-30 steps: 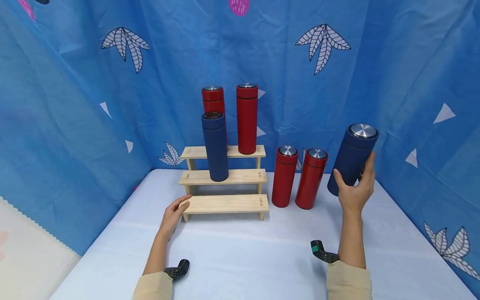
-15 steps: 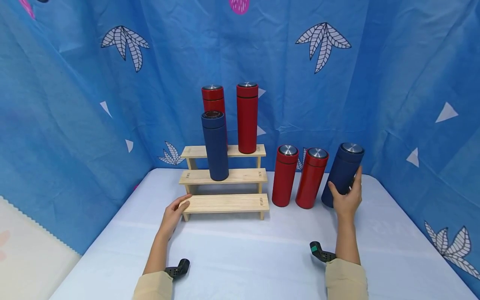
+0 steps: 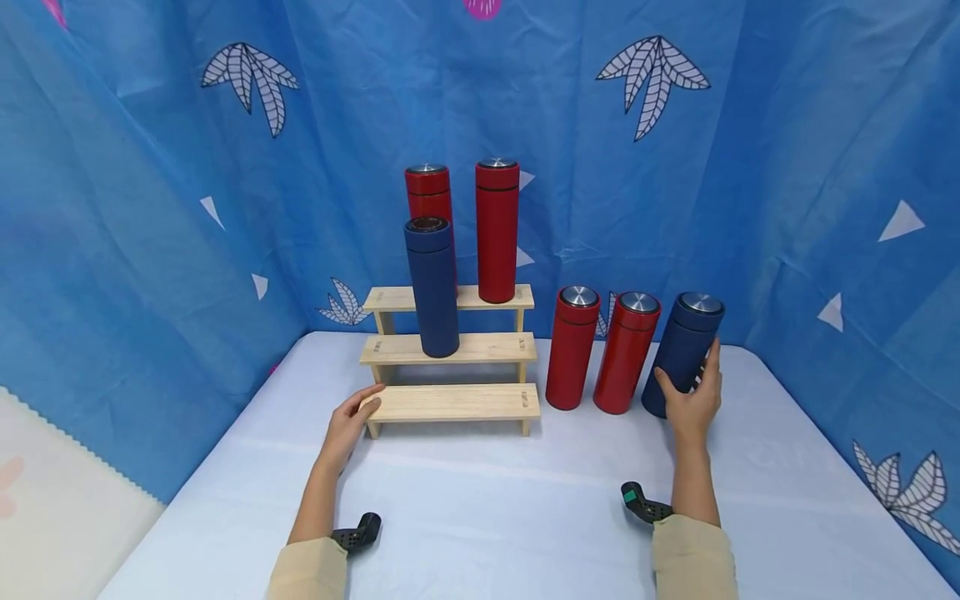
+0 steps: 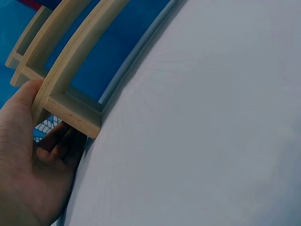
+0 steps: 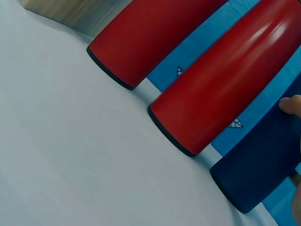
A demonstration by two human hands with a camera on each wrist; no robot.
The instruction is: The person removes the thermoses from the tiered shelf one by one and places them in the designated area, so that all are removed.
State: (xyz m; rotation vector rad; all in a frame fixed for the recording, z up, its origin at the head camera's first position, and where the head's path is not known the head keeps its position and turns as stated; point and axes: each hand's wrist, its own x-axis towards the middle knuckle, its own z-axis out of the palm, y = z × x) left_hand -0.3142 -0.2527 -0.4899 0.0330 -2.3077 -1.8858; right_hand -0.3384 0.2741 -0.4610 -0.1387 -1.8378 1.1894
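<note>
My right hand (image 3: 692, 406) holds a dark blue thermos flask (image 3: 681, 350) with a silver lid around its lower half; the flask stands on the table. Beside it, to the left, are a glossy red flask (image 3: 627, 358) and a matt red flask (image 3: 572, 354), both upright. My left hand (image 3: 348, 423) grips the left end of the lowest step of a three-step wooden stand (image 3: 450, 403), the thumb on the plank as the left wrist view shows. On the middle step stands another blue flask (image 3: 433, 292). Two red flasks occupy the top step, one (image 3: 498, 233) in full view, the other (image 3: 429, 192) partly hidden.
A white cloth covers the table (image 3: 495, 508). Blue patterned curtain (image 3: 555, 108) encloses the back and both sides. Each wrist wears a black camera mount, such as the one (image 3: 358, 533) on the left.
My right hand has lowered the blue flask from mid-air and moved it slightly left, onto the table beside the glossy red flask. The left hand has stayed on the stand.
</note>
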